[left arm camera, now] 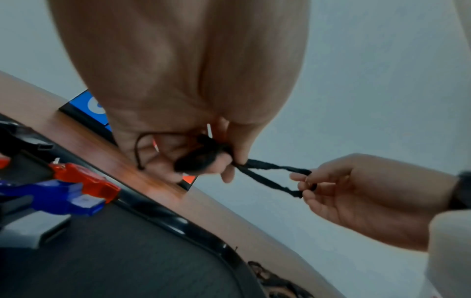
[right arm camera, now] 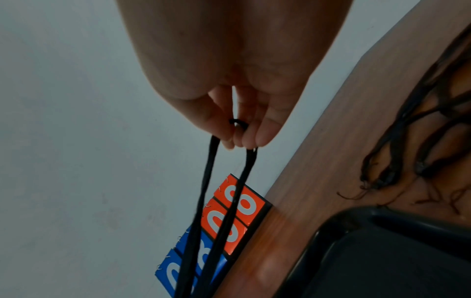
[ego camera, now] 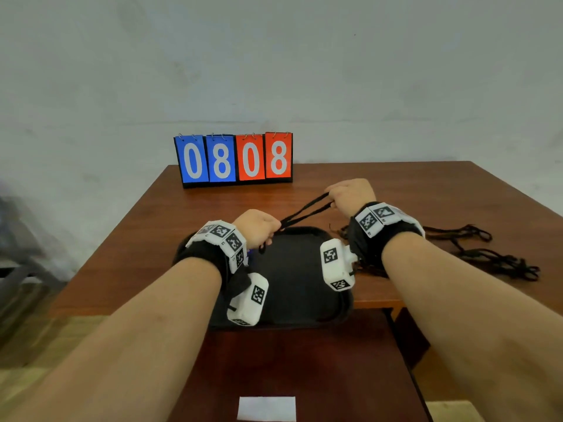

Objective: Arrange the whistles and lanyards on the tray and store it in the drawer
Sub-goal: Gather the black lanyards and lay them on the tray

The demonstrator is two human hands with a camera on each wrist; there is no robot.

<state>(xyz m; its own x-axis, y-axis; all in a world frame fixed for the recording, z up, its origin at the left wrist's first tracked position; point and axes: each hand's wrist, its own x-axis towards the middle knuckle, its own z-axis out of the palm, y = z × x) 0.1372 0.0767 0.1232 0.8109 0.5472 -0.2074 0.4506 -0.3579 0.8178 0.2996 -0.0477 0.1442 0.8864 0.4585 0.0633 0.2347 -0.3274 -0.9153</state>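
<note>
1. Under everything, the table (ego camera: 396,190) is smooth brown wood; I take the tray (ego camera: 298,287) as my landmark, sitting at the table's near edge, probably handy for the drawer, which I cannot see.
2. Behind the tray stands a scoreboard (ego camera: 234,159) of blue and orange flip cards reading 0808.
3. The tray is black, shallow, with rounded corners and a raised rim, dull like plastic.
4. Right of the tray lies a loose tangle of dark cords (ego camera: 487,254), limp and frayed, apparently waiting their turn.
5. Over the tray's far edge my left hand (ego camera: 259,226) is curled around a bunched end of the lanyard (ego camera: 304,211), holding it tight.
6. Beyond the tray's far right corner my right hand (ego camera: 350,196) pinches the lanyard's loop end with fingertips (right arm camera: 262,135), so the soft braided strands run taut between the hands, I judge to straighten or fold them.
7. On the tray's left part lie two whistles (left arm camera: 84,181), orange and blue, glossy hard plastic, touching.
</note>
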